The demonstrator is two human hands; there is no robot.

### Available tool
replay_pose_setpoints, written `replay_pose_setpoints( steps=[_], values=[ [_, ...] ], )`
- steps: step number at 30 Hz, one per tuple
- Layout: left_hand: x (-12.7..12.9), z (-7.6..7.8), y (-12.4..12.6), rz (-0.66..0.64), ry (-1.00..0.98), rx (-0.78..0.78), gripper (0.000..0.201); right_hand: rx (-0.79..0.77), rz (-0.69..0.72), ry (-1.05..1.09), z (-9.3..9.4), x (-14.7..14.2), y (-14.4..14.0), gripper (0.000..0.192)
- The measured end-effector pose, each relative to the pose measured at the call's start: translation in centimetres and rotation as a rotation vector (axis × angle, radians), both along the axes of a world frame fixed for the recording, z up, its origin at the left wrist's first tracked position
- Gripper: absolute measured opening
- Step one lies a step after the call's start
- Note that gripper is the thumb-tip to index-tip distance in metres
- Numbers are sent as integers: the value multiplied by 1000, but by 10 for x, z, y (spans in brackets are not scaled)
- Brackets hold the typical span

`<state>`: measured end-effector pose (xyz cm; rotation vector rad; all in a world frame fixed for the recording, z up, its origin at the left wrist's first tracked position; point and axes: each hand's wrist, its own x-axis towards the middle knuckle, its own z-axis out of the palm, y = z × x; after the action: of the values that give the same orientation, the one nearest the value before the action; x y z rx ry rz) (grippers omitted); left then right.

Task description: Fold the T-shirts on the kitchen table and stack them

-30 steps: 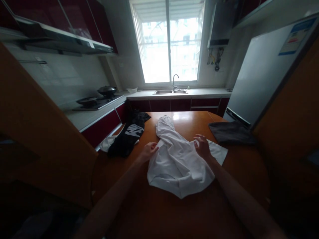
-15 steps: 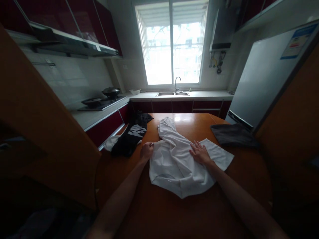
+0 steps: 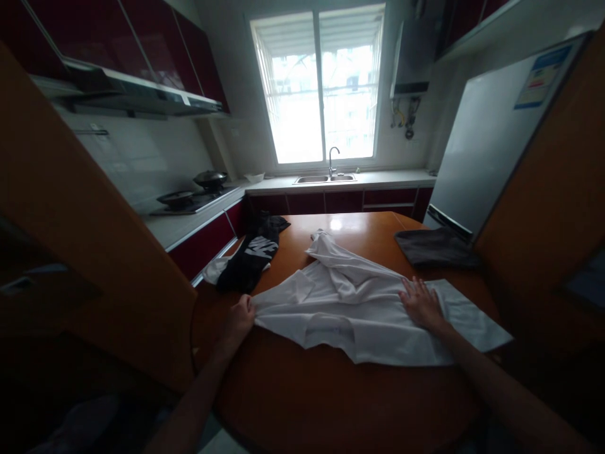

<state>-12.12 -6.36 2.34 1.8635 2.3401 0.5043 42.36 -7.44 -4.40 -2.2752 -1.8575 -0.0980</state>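
A white shirt lies spread and partly rumpled on the wooden table, its neck opening toward me. My left hand is closed on the shirt's left sleeve, drawing the cloth taut to the left. On the right, my right hand rests flat on the shirt with its fingers spread, close to the other sleeve. The far part of the shirt is bunched and folded toward the table's back.
Black clothing with white lettering lies at the table's left edge, over something white. A folded dark grey cloth is at the right. Beyond stand a sink, a stove with pans and a fridge.
My left hand has pulled the sleeve left and toward me, and my right hand has moved right. The shirt's near part is stretched wider, its neck opening now plainer.
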Motion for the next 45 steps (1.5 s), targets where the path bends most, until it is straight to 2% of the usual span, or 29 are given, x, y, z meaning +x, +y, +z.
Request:
replay_pose_setpoints(
  steps=[3, 5, 7, 9, 11, 13, 15, 18, 23, 27, 30, 32, 34, 36, 38, 40, 42, 45],
  values=[
    [-3, -2, -20, -70, 92, -21, 26, -17, 0, 12, 0, 7, -12, 58],
    [7, 5, -23, -152, 118, 106, 35, -33, -8, 33, 5, 5, -12, 56],
    [27, 16, -19, -299, 79, 248, 39, -4, 27, 55, 13, -5, -6, 53],
    [56, 23, -7, -500, -8, 308, 37, 76, 136, 66, 22, -22, 4, 50],
    [87, 23, 10, -680, -68, 279, 32, 142, 279, 78, 30, -40, 17, 49],
    [115, 14, 30, -833, -60, 217, 31, 140, 399, 100, 35, -56, 31, 49],
    [133, 0, 48, -916, -26, 175, 33, 79, 475, 139, 37, -64, 43, 49],
    [143, -17, 67, -903, 24, 144, 44, -34, 510, 177, 34, -62, 52, 54],
    [125, -28, 68, -747, 136, 61, 56, -92, 426, 147, 26, -41, 46, 60],
    [104, -33, 44, -571, 179, 106, 55, -53, 222, 97, 20, -34, 30, 62],
    [92, -37, 15, -549, 219, 158, 55, -27, 116, 13, 21, -40, 12, 65],
    [87, -34, 0, -524, 228, 111, 52, -21, 92, -29, 27, -46, 3, 62],
    [85, -22, -4, -463, 227, -10, 43, -30, 85, -14, 36, -50, 2, 58],
    [88, -6, 6, -413, 206, -72, 34, -23, 99, 47, 48, -53, 14, 54],
    [97, 9, 28, -411, 151, 1, 34, 31, 171, 124, 57, -57, 36, 45],
    [111, 16, 54, -448, 86, 109, 33, 81, 274, 188, 61, -63, 64, 40],
    [125, 12, 77, -490, 49, 156, 34, 81, 360, 223, 57, -70, 89, 46],
    [137, -9, 99, -571, 43, 158, 44, 38, 410, 228, 43, -75, 114, 50]
  ],
)
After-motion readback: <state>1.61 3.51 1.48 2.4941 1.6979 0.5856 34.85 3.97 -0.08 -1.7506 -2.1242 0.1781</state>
